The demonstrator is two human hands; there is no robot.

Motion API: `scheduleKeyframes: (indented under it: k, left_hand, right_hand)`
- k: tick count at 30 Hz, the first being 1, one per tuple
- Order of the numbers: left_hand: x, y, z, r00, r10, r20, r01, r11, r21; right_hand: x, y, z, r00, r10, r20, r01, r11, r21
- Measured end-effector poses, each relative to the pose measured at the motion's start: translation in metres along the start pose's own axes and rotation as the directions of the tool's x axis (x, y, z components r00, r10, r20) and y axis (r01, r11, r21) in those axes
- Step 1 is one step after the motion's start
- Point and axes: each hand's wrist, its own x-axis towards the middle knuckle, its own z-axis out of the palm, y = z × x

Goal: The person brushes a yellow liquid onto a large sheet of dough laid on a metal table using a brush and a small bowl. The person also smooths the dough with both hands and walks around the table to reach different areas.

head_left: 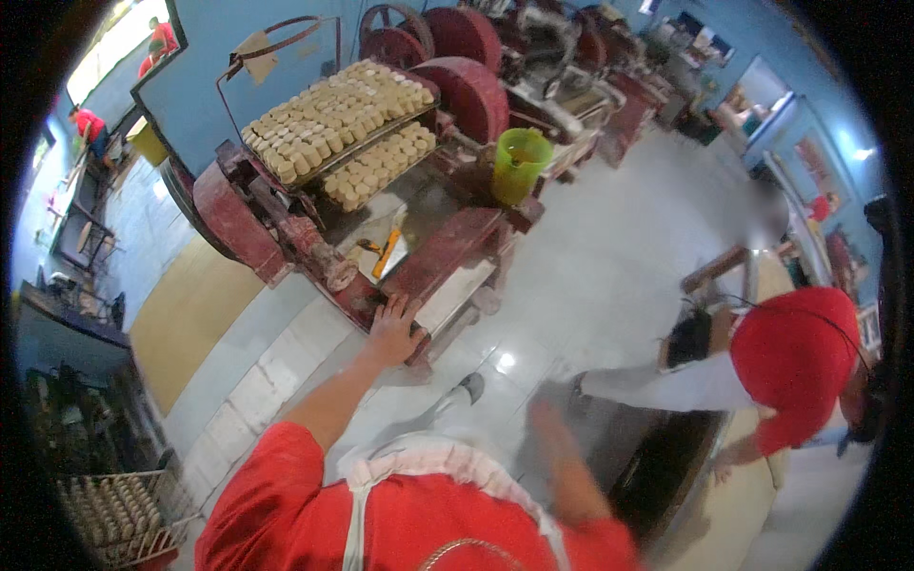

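Note:
My left hand (pixel 393 333) rests on the near corner of a dark red machine (pixel 447 252), its fingers spread over the edge and holding nothing. Just beyond it, on the machine's bed, lies an orange-handled scraper-like tool (pixel 387 253). My right hand (pixel 546 419) hangs low over the floor, smeared by motion, so its fingers cannot be made out. Above the bed, an upper tray holds rows of pale round dough pieces (pixel 333 109), and more dough pieces (pixel 381 164) sit on a lower tray. A yellow-green plastic jug (pixel 522 164) stands at the machine's right side.
Close by on the right, a person in a red top (pixel 795 347) bends over a pale-topped table (pixel 738 504). Large red wheels (pixel 462 95) and more machinery line the back wall. At lower left stands a crate (pixel 119 514) of pale pieces. Tiled floor (pixel 609 247) extends rightward.

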Motion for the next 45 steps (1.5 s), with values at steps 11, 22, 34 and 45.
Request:
scheduleKeyframes:
  k: [11,22,34,45]
  left_hand:
    - [0.040,0.031,0.006,0.959,-0.282,-0.009,0.282,0.959,0.010]
    - [0.042,0.027,0.008,0.925,-0.362,0.120,0.355,0.932,0.075]
    - [0.027,0.024,0.015,0.978,-0.207,-0.030,0.208,0.978,0.018]
    - [0.045,0.125,-0.039,0.931,0.364,-0.037,-0.238,0.526,-0.816]
  right_hand:
    - [0.460,-0.265,-0.411,0.860,-0.259,-0.440,0.487,0.672,0.557]
    - [0.571,-0.290,-0.463,0.931,-0.357,-0.074,0.359,0.933,0.007]
    - [0.337,-0.231,-0.336,0.925,-0.008,-0.380,0.321,0.553,0.769]
    - [-0.043,-0.241,-0.202,0.602,0.505,-0.619,0.423,0.456,0.783]
